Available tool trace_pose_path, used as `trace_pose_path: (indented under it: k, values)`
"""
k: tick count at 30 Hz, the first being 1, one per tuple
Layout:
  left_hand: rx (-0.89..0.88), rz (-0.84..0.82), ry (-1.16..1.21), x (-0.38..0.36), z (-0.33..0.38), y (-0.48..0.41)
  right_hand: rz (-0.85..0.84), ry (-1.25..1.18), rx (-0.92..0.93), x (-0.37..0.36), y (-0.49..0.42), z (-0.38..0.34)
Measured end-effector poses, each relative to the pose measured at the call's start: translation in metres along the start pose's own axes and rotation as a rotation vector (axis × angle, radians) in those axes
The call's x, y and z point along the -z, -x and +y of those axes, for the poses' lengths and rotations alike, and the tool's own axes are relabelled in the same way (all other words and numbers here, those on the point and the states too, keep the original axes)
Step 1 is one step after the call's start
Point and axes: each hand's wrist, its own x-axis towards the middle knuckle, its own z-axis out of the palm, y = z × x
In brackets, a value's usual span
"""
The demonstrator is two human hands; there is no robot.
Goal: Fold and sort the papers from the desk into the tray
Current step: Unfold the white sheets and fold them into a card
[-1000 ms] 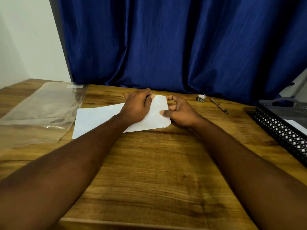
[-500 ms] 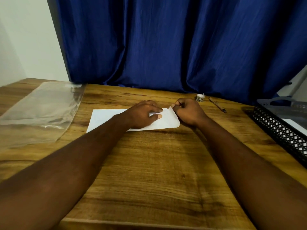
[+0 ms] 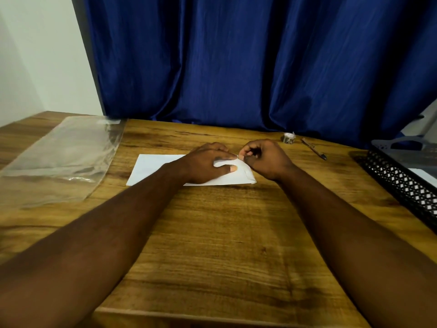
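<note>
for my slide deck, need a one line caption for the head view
Left hand presses the white paper flat on the wooden desk while the right hand pinches its corner.

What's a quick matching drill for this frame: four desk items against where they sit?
Items:
1 paper
2 clear plastic sheet
3 pen
4 mesh tray

Places:
A at the right edge of the desk
B flat on the left side
C pressed by the left hand, pinched by the right hand
D at the back, near the curtain

Pairs: 1-C, 2-B, 3-D, 4-A
</note>
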Motion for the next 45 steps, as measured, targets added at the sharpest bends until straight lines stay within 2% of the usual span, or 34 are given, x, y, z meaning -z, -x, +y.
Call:
trace_pose_path:
  k: [6,11,18,22,25,28,34,36,38,40,43,45]
  values:
    - [0.02,0.01,-0.02,0.0,0.006,-0.001,-0.207,-0.21,0.017,0.019,0.009,0.008]
    - [0.03,0.005,-0.026,0.002,0.011,0.003,-0.472,-0.142,-0.086,0.047,0.011,0.01]
    - [0.163,0.037,-0.295,0.012,0.008,0.006,-0.548,-0.05,-0.111,0.048,0.009,0.006]
    - [0.158,0.066,-0.268,0.013,0.006,0.006,-0.544,0.016,-0.122,0.047,0.012,0.001]
    - [0.142,0.109,-0.217,0.012,0.007,0.006,-0.433,-0.048,-0.172,0.039,0.017,-0.001]
    - [0.129,0.177,-0.172,0.014,0.006,0.007,-0.265,-0.301,-0.238,0.033,0.018,-0.002]
    - [0.024,0.373,-0.189,0.024,0.014,0.011,-0.411,-0.594,-0.213,0.044,0.016,0.006]
    - [-0.031,0.457,-0.251,0.03,0.021,0.011,-0.377,-0.655,-0.206,0.04,0.016,0.003]
    - [-0.072,0.541,-0.318,0.037,0.028,0.01,-0.283,-0.689,-0.204,0.035,0.016,-0.003]
    - [-0.1,0.625,-0.391,0.043,0.034,0.01,-0.114,-0.674,-0.175,0.031,0.016,-0.008]
    - [-0.152,0.723,-0.52,0.048,0.042,0.01,0.223,-0.519,-0.093,0.03,0.015,-0.011]
    - [-0.205,0.749,-0.559,0.049,0.047,0.01,0.316,-0.483,-0.073,0.034,0.014,-0.012]
